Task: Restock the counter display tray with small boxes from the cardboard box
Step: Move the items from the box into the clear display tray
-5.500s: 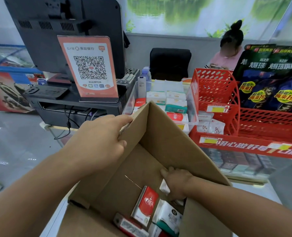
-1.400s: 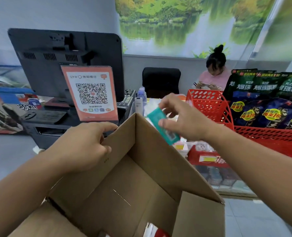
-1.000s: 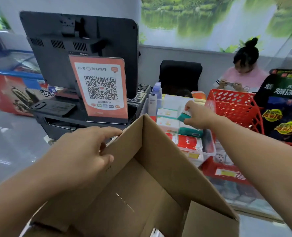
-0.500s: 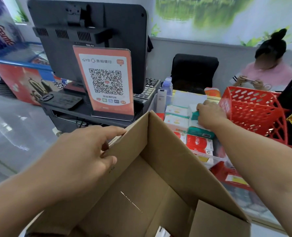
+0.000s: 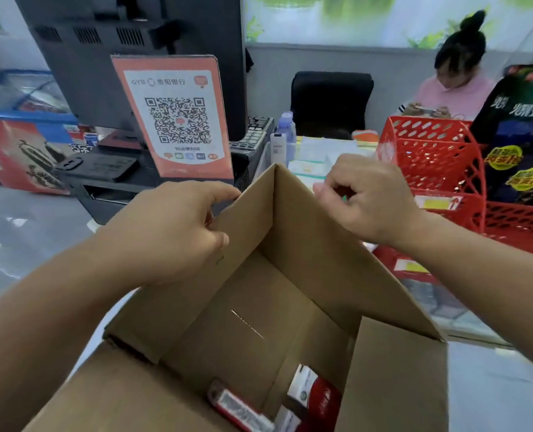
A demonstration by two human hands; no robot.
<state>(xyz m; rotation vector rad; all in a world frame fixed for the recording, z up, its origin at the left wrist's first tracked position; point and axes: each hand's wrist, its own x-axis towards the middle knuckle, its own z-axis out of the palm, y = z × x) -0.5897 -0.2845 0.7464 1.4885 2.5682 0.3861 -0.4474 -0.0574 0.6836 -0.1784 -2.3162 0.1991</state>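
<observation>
The cardboard box (image 5: 259,307) stands open in the foreground, its flaps raised. At its bottom, near the lower edge of the view, lie a few small boxes (image 5: 316,397), red and white. The left hand (image 5: 171,232) grips the left flap of the cardboard box, thumb inside and fingers over the outer face. The right hand (image 5: 368,198) hovers above the box's far right flap, its fingers curled loosely with nothing in them. Just behind the cardboard box sits the display tray (image 5: 308,165), mostly hidden by the flaps and the right hand; pale packs show in it. To the right of the box are red baskets (image 5: 430,157). Behind the box to the left stands an orange QR code sign (image 5: 178,120) in front of a dark monitor (image 5: 103,57). A seated person (image 5: 455,85) in pink is behind the baskets.
</observation>
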